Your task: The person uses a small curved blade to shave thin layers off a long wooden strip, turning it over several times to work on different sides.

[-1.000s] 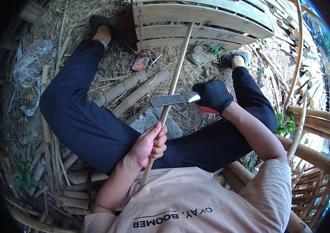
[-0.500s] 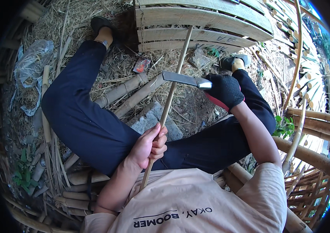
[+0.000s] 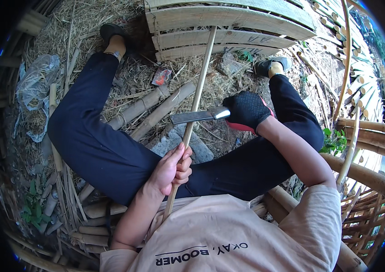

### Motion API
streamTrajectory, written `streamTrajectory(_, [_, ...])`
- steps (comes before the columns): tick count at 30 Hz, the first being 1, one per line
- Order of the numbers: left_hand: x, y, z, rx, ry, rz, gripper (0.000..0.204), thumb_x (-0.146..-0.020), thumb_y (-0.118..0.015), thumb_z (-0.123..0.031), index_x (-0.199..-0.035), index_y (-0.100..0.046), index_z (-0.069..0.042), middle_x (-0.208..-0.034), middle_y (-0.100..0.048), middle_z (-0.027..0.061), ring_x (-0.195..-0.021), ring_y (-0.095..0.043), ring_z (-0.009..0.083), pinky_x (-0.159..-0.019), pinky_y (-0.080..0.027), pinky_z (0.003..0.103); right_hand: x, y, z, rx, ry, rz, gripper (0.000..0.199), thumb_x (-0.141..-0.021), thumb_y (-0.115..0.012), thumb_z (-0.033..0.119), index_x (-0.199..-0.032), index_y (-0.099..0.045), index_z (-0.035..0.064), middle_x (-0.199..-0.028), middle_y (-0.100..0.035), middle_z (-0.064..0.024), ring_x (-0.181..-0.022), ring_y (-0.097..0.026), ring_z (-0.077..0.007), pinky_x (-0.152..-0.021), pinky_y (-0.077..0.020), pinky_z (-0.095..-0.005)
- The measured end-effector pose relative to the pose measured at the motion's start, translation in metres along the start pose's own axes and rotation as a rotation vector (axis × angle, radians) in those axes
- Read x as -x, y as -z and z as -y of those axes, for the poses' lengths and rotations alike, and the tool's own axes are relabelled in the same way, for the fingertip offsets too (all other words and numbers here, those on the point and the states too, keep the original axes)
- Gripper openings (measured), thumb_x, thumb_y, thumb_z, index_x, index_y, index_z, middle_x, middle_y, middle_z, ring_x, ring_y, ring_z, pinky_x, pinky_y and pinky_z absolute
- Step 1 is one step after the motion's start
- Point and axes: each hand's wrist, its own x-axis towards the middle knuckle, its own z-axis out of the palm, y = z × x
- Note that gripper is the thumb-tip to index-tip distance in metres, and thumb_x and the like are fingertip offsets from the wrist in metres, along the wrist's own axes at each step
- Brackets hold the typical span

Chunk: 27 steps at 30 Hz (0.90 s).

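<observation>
My bare left hand (image 3: 173, 170) is closed round the lower part of a long, thin bamboo strip (image 3: 203, 75). The strip slants up and away from my shirt, its far end in front of a wooden crate. In a black glove with red edging, my right hand (image 3: 248, 111) grips a knife (image 3: 192, 117) by its handle, which the fingers hide. The broad metal blade lies across the strip, a little beyond my left hand. It looks to be touching the strip.
A slatted wooden crate (image 3: 228, 22) stands at the far side. Between my legs lie a grey stone block (image 3: 160, 146) and cut bamboo pieces (image 3: 167, 106). Bamboo poles (image 3: 367, 177) are on the right, a clear plastic bag (image 3: 38, 81) on the left.
My right hand has drawn the knife toward me along the strip, closer to my left hand. My left hand keeps its hold; the view has shifted slightly.
</observation>
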Motion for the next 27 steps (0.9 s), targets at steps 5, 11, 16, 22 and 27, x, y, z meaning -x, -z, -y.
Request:
streamTrajectory(5, [0.003, -0.003, -0.001, 0.045, 0.002, 0.031, 0.036, -0.112, -0.037, -0.043, -0.089, -0.040, -0.016, -0.058, -0.022, -0.0087, -0.041, -0.016, 0.0015, -0.034, -0.013, 0.020, -0.012, 0.011, -0.057, 0.048, -0.218, -0.210, 0.024, -0.080, -0.066, 0.029, -0.095, -0.077, 0.0132, -0.088, -0.074, -0.0175, -0.085, -0.072, -0.0375, -0.080, -0.0574, -0.0469])
streamTrajectory(11, [0.004, -0.001, -0.002, 0.047, -0.017, 0.047, 0.035, -0.112, -0.037, -0.043, -0.090, -0.041, -0.016, -0.059, -0.023, -0.0082, -0.043, -0.018, 0.0015, -0.035, -0.014, 0.020, -0.010, 0.010, -0.048, 0.014, -0.267, -0.334, 0.027, -0.085, -0.066, 0.034, -0.097, -0.076, 0.0131, -0.083, -0.073, -0.0183, -0.083, -0.072, -0.0385, -0.076, -0.0567, -0.0477])
streamTrajectory(16, [0.004, -0.005, -0.004, -0.040, -0.046, -0.013, 0.035, -0.112, -0.037, -0.043, -0.091, -0.043, -0.015, -0.059, -0.023, -0.0082, -0.044, -0.018, 0.0018, -0.036, -0.014, 0.020, 0.003, 0.004, -0.012, -0.004, -0.074, -0.188, 0.031, -0.085, -0.071, 0.041, -0.101, -0.073, 0.0146, -0.083, -0.072, -0.0176, -0.081, -0.071, -0.0383, -0.074, -0.0566, -0.0483])
streamTrajectory(22, [-0.009, -0.008, 0.008, -0.273, -0.123, -0.176, 0.035, -0.112, -0.036, -0.042, -0.091, -0.043, -0.015, -0.060, -0.025, -0.0085, -0.044, -0.019, 0.0009, -0.037, -0.014, 0.020, 0.003, -0.004, 0.003, 0.002, -0.082, -0.016, 0.020, -0.079, -0.070, 0.030, -0.088, -0.073, 0.0113, -0.081, -0.071, -0.0191, -0.081, -0.071, -0.0397, -0.076, -0.0568, -0.0498])
streamTrajectory(27, [-0.008, -0.013, 0.006, -0.326, -0.137, -0.243, 0.035, -0.112, -0.035, -0.042, -0.090, -0.042, -0.015, -0.060, -0.027, -0.0084, -0.043, -0.019, 0.0005, -0.037, -0.014, 0.020, -0.005, -0.003, 0.001, 0.001, -0.108, -0.022, 0.019, -0.079, -0.068, 0.027, -0.090, -0.075, 0.0131, -0.083, -0.072, -0.0178, -0.082, -0.072, -0.0384, -0.077, -0.0573, -0.0484])
